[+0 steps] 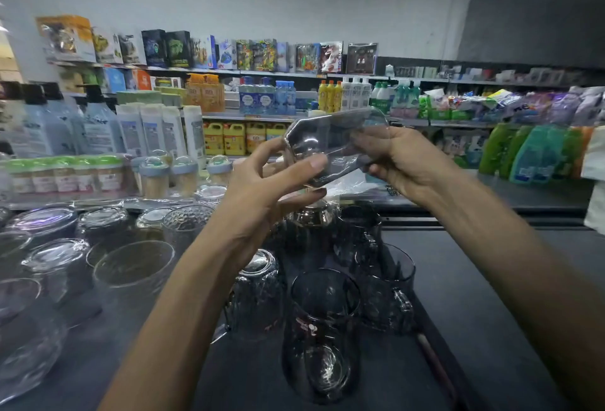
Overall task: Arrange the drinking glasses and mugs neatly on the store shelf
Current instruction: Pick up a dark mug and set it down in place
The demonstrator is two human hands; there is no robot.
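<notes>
So the clear glass is up in the air at dead centre. It's lying on its side with the thick base pointing to 9 o'clock and the mouth to 3.

It looks like real glass to me: rigid, a bit heavy at the base end, slick on the walls. I'd bet it chips or shatters if it knocks a neighbour. I'd take it by the wall low down near the heavy base, not by the thin rim.

The left hand has the base end. Its thumb is laid along the near side and the fingers curl round the back, spread fairly wide. The right hand has the mouth end, with its fingers curled over the wall. I can't tell through the glare whether any of them reach inside the rim. Both hands have hold of it, and neither is loose.

Down on the dark shelf, a smoky glass stands at 6 o'clock from the held one. There's a handled mug at about 5, and a bunch of upturned glasses out at 8 o'clock. Setting it down among those probably wants a slow, straight drop.
</notes>
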